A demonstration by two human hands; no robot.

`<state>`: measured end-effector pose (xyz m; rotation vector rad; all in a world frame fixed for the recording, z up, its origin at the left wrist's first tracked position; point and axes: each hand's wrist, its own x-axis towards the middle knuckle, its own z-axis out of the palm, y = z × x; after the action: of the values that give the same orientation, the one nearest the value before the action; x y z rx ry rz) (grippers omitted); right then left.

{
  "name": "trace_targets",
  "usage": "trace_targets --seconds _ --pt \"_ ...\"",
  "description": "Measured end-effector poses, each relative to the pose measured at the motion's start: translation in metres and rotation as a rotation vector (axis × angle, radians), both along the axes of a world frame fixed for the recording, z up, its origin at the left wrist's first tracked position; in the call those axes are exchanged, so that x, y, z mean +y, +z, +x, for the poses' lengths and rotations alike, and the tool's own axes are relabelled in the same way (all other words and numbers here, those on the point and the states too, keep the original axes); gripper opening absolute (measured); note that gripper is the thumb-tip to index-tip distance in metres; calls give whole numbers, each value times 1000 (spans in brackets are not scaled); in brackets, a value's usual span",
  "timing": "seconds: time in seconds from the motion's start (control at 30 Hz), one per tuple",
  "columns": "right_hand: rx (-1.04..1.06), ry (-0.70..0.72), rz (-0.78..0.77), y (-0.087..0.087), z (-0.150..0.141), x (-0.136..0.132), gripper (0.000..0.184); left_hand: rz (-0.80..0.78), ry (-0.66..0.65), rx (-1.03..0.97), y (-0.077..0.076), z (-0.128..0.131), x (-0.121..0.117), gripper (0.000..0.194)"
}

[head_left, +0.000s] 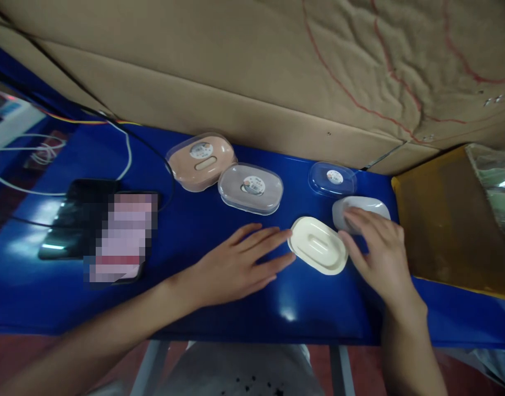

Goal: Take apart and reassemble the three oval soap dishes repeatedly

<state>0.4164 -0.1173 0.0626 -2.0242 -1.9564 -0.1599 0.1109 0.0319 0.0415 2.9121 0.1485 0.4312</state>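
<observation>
A cream oval soap-dish tray (318,245) lies on the blue table (219,297) between my hands. My left hand (240,267) lies flat and open, its fingertips touching the tray's left end. My right hand (378,250) is open with fingers spread, its thumb at the tray's right end and its fingers resting on a white dish base (362,210) behind. A clear plastic lid (332,179) with a round sticker sits just beyond that base.
Two closed soap boxes stand further back: a pink one (201,161) and a grey one (250,188). Two phones (99,231) with cables lie at the left. A cardboard wall (252,82) runs behind the table, and a brown carton (450,220) sits at the right.
</observation>
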Motion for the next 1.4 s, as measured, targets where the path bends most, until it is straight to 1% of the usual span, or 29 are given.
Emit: trace_targets --seconds 0.03,0.1,0.17,0.23,0.33,0.43,0.5,0.57,0.7,0.83,0.9,0.97,1.1,1.2,1.27,1.4 --pt "-54 -70 4 -3 7 0 37 -11 -41 48 -3 2 -4 44" --pt "-116 -123 -27 -8 16 -1 39 -27 -82 111 -10 6 -8 48" --pt "-122 -106 -71 -12 18 -1 40 -37 -99 120 -16 11 -10 49" --pt "-94 -67 -107 -13 13 -1 41 -41 -108 102 -19 16 -11 48" --pt "-7 28 -154 -9 1 1 41 -23 -102 66 -18 20 -12 42" --pt "85 100 -168 -6 -4 4 41 42 -98 6 -14 16 -10 30" --pt "85 79 -142 -7 -1 5 42 74 -105 -44 -11 9 -6 25" --pt "52 50 -117 -9 5 5 41 69 -99 -67 -9 4 -2 21" --pt "31 100 -109 -12 15 1 31 20 -54 -81 -9 1 4 10" --pt "7 132 -80 -12 15 0 21 13 -19 -101 -11 3 4 14" --pt "-18 141 -62 -12 10 2 19 18 7 -99 -12 5 2 16" --pt "-35 156 -34 -11 1 5 23 19 30 -92 -12 7 0 17" --pt "6 215 49 -10 -25 8 32 26 67 -109 -14 10 -4 9" --pt "69 283 87 -8 -47 7 33 24 132 -146 -16 11 -4 27" --pt "89 333 91 -7 -60 7 30 5 155 -177 -17 11 -4 37" --pt "26 400 105 -5 -78 4 23 -28 119 -168 -17 11 -4 50"
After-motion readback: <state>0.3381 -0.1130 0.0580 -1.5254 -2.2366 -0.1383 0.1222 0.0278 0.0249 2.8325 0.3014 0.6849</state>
